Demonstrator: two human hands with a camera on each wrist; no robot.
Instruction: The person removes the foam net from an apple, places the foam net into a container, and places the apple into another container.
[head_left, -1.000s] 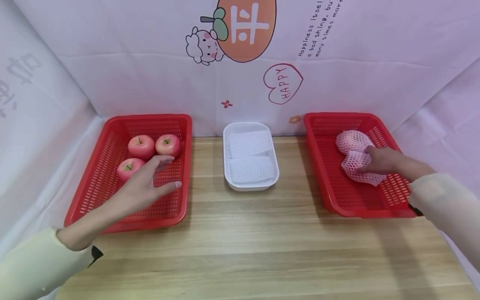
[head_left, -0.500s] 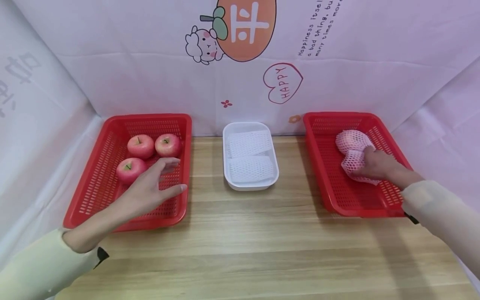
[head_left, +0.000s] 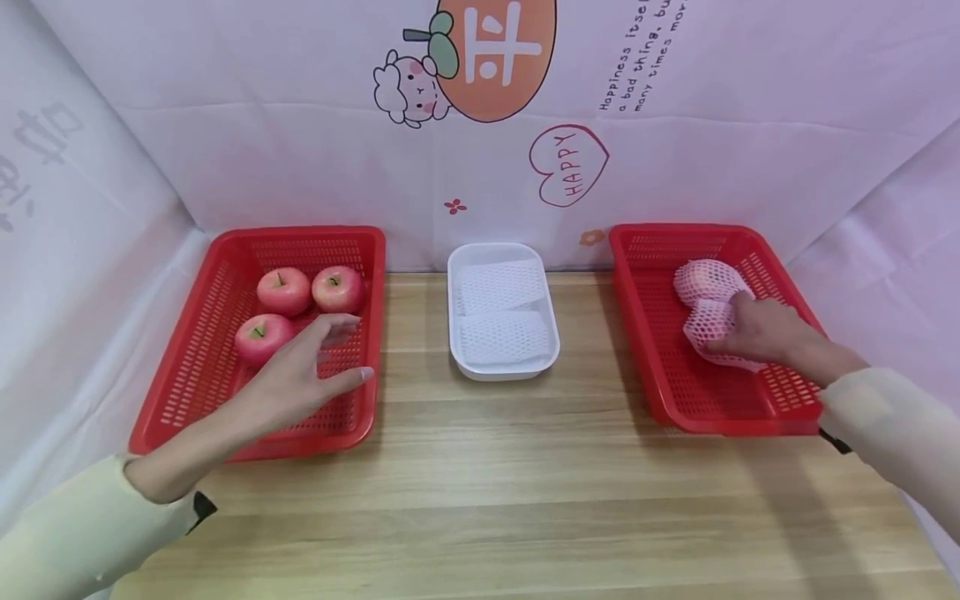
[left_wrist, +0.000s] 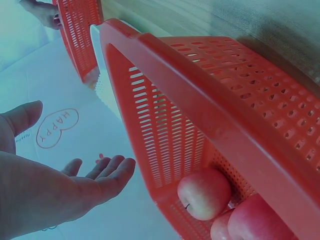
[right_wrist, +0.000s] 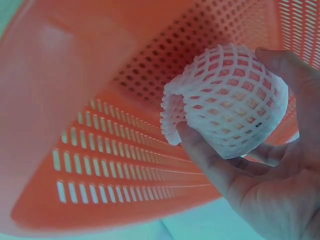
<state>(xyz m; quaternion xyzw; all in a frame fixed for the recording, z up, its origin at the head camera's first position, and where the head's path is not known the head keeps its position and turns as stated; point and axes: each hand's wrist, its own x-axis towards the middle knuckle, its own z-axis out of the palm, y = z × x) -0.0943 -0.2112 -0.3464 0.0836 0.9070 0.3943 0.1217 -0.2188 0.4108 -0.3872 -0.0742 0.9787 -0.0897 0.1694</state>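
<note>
My left hand (head_left: 300,379) hovers over the left red basket (head_left: 372,367), fingers spread and nothing in them. Beneath and beyond it lie three red apples: one at the back (head_left: 283,291), one on the right (head_left: 338,290) and one nearer (head_left: 264,339). In the right red basket (head_left: 651,367), my right hand (head_left: 765,329) grips an apple in a white foam net (right_wrist: 232,100), thumb on one side and fingers on the other. Part of this netted apple is hidden by the hand in the head view. Touching or very near it is another netted apple (head_left: 705,282).
Between the baskets stands a white tray (head_left: 504,373) holding two white foam nets (head_left: 502,337). A wooden table (head_left: 510,492) bears everything. Printed white cloth (head_left: 315,158) rises behind and at both sides.
My left hand has shifted slightly right and then stayed nearly still. The right hand has closed in a little on the near netted apple, and less of the net's loose end shows.
</note>
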